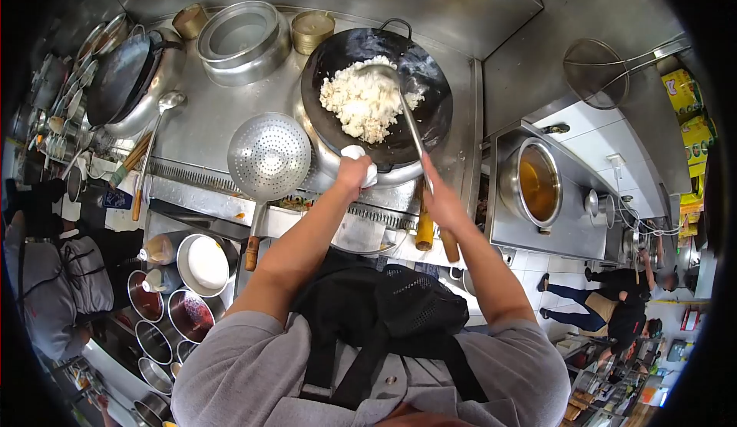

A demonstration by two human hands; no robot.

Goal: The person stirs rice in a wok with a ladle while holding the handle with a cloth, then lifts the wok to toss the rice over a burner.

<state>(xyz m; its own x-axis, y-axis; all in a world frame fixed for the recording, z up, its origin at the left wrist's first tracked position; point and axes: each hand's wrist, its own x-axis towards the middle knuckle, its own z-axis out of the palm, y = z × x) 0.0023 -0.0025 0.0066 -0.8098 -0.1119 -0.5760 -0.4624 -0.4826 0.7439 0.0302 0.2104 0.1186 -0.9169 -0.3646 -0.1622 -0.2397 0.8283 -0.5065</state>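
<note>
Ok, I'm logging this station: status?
Left hand holding white cloth at wok rim. Right hand gripping ladle. Rice heaped in wok. Strainer left of wok, not blocking.

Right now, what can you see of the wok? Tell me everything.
The wok is round, wide and dark, apparently metal, with a loop handle at its far rim. It sits open side up on a silvery ring. White rice is heaped inside, leaving dark wall bare to the right. A ladle reaches into it, and the left hand holds a white cloth at its near rim.

Gray short sleeves, black straps
</note>
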